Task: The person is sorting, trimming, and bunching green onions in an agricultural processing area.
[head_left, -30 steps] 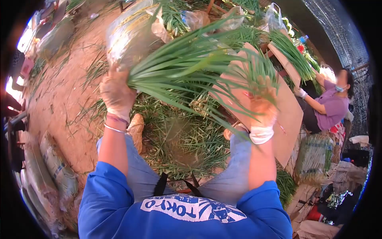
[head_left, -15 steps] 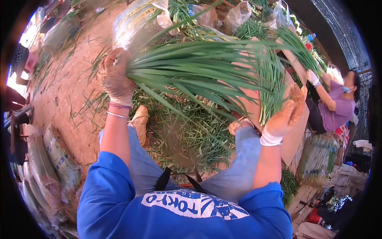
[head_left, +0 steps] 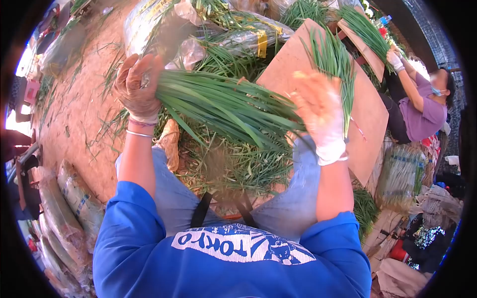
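Note:
A bunch of long green leaves (head_left: 223, 104) stretches across in front of me, its base end gripped by my left hand (head_left: 138, 88), which wears a stained glove. At the tips of the bunch, my right hand (head_left: 318, 107) is gloved, blurred, with its fingers extended and palm beside the leaves. Behind my right hand, a smaller green bunch (head_left: 335, 67) lies on a brown board (head_left: 367, 129).
A person in a purple top (head_left: 422, 114) works at the right with another green bunch (head_left: 365, 35) on a narrow board. Plastic-wrapped bundles (head_left: 82, 198) lie at the left. Leaf scraps (head_left: 248, 171) cover the ground between my legs. Plastic bags (head_left: 149, 25) sit behind.
The bunch's tips have drawn together and dropped lower. My right hand has moved left and up to the tips. My left hand has shifted slightly left. The co-worker's hands moved up.

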Available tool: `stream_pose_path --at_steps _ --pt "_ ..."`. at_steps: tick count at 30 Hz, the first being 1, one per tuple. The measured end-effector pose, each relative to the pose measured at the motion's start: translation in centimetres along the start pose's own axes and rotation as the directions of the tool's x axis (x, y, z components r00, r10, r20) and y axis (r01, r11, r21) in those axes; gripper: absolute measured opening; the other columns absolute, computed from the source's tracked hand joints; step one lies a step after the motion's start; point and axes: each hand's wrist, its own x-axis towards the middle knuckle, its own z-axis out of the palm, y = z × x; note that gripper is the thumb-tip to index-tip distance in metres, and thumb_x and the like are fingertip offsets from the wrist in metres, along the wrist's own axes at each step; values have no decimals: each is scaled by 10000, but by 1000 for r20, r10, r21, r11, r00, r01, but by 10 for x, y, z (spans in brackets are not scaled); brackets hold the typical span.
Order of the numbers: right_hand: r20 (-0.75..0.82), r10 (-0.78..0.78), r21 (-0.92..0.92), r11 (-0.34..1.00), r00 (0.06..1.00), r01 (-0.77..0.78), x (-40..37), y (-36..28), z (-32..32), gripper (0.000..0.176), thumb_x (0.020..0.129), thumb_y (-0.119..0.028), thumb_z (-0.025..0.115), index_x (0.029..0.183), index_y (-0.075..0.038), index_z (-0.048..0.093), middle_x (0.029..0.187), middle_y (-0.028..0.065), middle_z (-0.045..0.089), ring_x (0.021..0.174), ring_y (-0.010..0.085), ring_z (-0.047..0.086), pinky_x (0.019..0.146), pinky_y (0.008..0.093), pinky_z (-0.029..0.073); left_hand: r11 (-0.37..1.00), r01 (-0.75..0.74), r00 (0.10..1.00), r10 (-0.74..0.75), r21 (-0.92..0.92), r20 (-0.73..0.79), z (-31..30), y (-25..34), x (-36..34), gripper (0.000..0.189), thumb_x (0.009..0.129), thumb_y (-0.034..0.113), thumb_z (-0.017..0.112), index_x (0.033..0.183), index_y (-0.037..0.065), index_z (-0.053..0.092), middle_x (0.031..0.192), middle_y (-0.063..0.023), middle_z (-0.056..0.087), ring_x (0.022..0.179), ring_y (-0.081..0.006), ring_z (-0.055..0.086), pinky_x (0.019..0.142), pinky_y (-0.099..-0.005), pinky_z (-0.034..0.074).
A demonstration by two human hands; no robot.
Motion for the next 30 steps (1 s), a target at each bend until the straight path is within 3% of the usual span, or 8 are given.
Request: stream_pose_path --at_steps 5,10,13,16,23,25,27,30 --pt "374 -17 116 993 927 -28 -7 -3 17 118 776 -162 655 872 -99 685 789 43 638 795 230 605 1039 483 259 997 -77 997 76 -9 -17 -1 9 7 329 608 114 736 906 245 691 989 65 579 895 -212 569 660 -339 484" --pt "40 44 384 921 998 -56 -6 -6 16 74 815 -105 625 841 -44 660 758 46 659 727 181 612 1021 429 298 997 -81 996 82 4 -41 -1 9 8 304 615 120 735 885 254 694 965 71 583 888 -195 568 653 -317 484" --pt "-40 319 695 690 947 -203 -11 -1 12 132 879 -124 578 892 -8 640 838 86 678 830 159 622 975 362 364 999 -8 999 7 -40 -43 -2 17 11 297 621 120 741 886 246 697 927 64 592 853 -192 583 627 -308 490" --pt "243 232 970 -49 942 -238 -3 19 8 220 891 -161 544 943 39 618 1012 176 645 972 248 606 990 374 373 997 -26 998 22 -66 -66 -3 13 12 268 634 129 758 877 225 698 892 50 603 810 -195 596 596 -309 494" --pt "319 -49 678 710 946 -191 -10 -22 39 344 830 -169 628 1143 -30 597 1084 171 625 1074 232 565 980 325 384 975 -166 986 164 -149 -21 1 22 2 448 586 42 796 973 229 671 1018 34 578 926 -238 577 718 -320 502" --pt "668 91 585 549 738 -597 -8 -24 33 320 829 -139 637 1127 -29 606 1005 136 649 956 186 602 885 301 446 979 -91 995 96 -182 20 2 25 -2 444 585 40 795 969 228 675 1015 36 579 926 -236 575 714 -318 501" --pt "595 155 540 649 789 -535 -12 -13 36 239 844 -121 627 1054 -7 627 922 96 663 824 150 611 770 278 482 979 -14 998 28 -206 63 3 28 1 440 584 38 795 964 228 679 1012 38 580 926 -234 572 710 -316 501" --pt "559 281 713 317 780 -625 -3 -10 17 147 858 -119 609 896 22 626 834 113 668 716 138 606 724 263 495 969 23 998 -39 -245 -59 5 32 9 209 629 166 801 798 182 680 860 -36 618 668 -189 602 555 -313 486"
